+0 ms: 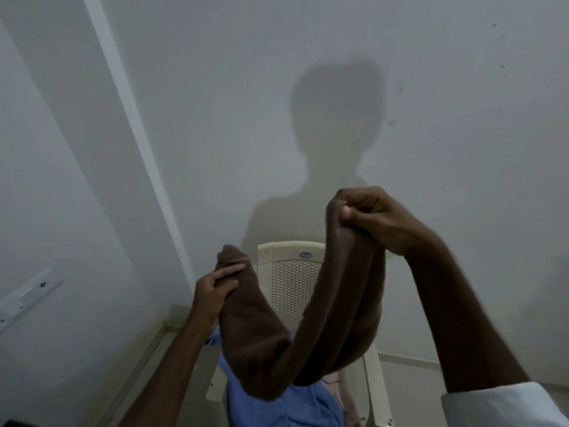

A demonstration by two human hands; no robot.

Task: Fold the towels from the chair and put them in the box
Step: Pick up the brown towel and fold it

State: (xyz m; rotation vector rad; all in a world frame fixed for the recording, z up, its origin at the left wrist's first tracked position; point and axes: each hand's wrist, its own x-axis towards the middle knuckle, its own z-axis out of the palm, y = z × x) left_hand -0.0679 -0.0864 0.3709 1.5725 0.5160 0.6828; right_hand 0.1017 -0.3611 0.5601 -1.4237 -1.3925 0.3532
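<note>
nearest the camera, a white sleeve (505,405) covers the right forearm at the lower right edge. the right hand (369,218) is raised, fingers and thumb curled tight round one bunched end of a brown towel (308,343). the left hand (215,289) is lower and to the left, thumb and fingers pinching the towel's other end, whose tip sticks up just above them. between the hands the brown towel sags in a deep u, gathered into a thick band, its lowest fold hanging over the chair seat. under it a light blue towel (277,405) lies heaped on the seat, with a bit of pale pink cloth (332,380) just beside it on the right. the chair (292,291) is cream plastic with a woven-pattern backrest. a small oval blue badge (305,255) sits at the backrest's top, its lettering too small to read. behind is a grey-white wall (431,87) bearing the person's shadow (335,134), a white strip (129,103) and, far left, a switch plate (27,295).
</note>
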